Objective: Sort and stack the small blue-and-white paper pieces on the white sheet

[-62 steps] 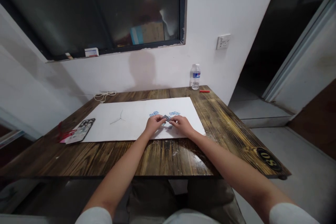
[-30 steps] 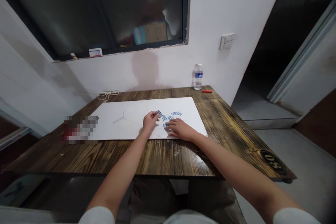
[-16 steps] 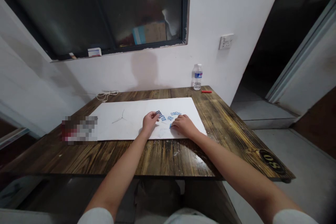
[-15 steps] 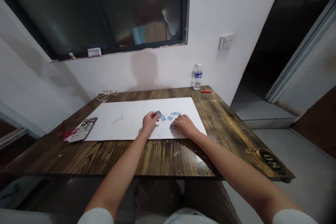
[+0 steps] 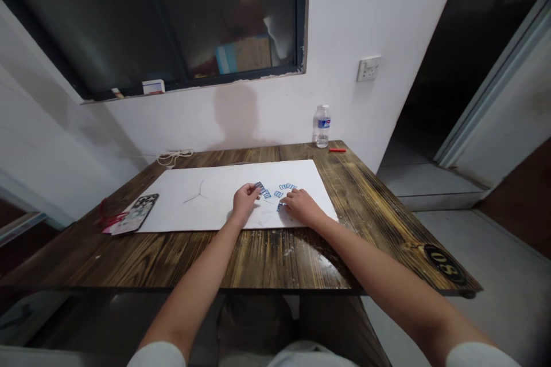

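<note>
On a white board [image 5: 224, 172], several small blue-and-white rectangular pieces [image 5: 287, 186] lie in a curved, broken row. My left hand [image 5: 245, 202] is closed at the left end of the row, thumb and fingers pinching a dark blue striped piece [image 5: 259, 186]. Right beside it lies another small blue-and-white piece [image 5: 267, 194]. My right hand [image 5: 299, 205] rests on the board with bent fingers, its fingertips on a small blue piece [image 5: 280, 206] that they partly cover. Thin pencil-like lines [image 5: 267, 202] run between the hands.
The board lies on a dark wooden table [image 5: 258, 264]. At its left edge are a patterned phone case [image 5: 140, 215] and red strings [image 5: 114, 219]. Along the back are a white cable [image 5: 174, 155], a water bottle [image 5: 322, 127] and a red pen-like stick [image 5: 337, 150].
Both hands stay almost in place. The fingers of my right hand have shifted slightly over the small blue piece, and the whole view has moved a little.
</note>
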### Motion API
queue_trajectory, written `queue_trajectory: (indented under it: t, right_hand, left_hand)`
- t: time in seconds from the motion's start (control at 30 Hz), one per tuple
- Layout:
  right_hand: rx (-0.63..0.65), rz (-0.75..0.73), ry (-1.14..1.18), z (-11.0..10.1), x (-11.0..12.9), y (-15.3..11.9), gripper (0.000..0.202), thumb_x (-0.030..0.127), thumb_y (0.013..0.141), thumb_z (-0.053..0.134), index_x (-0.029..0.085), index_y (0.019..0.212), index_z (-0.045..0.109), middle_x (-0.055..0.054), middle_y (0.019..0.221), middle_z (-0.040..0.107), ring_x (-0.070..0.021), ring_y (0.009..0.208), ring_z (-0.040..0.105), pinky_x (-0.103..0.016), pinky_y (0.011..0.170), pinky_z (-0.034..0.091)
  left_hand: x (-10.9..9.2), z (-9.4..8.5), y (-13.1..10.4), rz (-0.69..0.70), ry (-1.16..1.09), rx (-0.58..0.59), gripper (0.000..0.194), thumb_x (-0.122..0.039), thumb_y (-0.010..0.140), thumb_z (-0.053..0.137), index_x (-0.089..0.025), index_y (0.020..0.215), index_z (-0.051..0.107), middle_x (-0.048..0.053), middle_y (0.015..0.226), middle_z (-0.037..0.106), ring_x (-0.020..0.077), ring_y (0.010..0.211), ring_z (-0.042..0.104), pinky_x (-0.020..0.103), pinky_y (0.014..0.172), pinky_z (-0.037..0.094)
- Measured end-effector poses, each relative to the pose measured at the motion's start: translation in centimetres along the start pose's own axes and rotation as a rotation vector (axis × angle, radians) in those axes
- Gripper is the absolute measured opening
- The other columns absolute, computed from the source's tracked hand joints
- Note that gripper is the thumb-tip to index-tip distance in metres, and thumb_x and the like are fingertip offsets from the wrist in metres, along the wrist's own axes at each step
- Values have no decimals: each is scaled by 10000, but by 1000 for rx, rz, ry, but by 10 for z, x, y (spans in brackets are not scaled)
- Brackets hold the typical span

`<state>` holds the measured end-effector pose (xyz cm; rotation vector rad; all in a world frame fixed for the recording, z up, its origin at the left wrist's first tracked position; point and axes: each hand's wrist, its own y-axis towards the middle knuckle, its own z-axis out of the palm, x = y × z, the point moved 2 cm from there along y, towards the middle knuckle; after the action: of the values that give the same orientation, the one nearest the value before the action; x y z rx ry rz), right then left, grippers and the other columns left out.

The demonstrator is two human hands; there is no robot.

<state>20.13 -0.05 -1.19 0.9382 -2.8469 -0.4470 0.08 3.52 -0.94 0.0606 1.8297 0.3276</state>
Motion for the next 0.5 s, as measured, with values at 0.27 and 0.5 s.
queue_trajectory:
  t: [0.27,0.5]
  right_hand:
    - [10,-15,-20,-3,-1,0,188,189,903,528,190,998,690,-74,957,682,-218,941,574,-305,772,349]
    - [1,-25,2,-6,-2,-2,223,301,924,530,194,1017,703,-92,984,674,-219,982,550,-309,810,344]
  left_hand:
    - [-2,0,-1,8,-12,-2,226,-379,667,691,-174,730,621,-9,636,625,126,563,573,244,565,412]
    - [-2,0,-1,4,-32,-1,248,-396,648,704,-177,735,626,0,646,635,128,560,569,247,566,421]
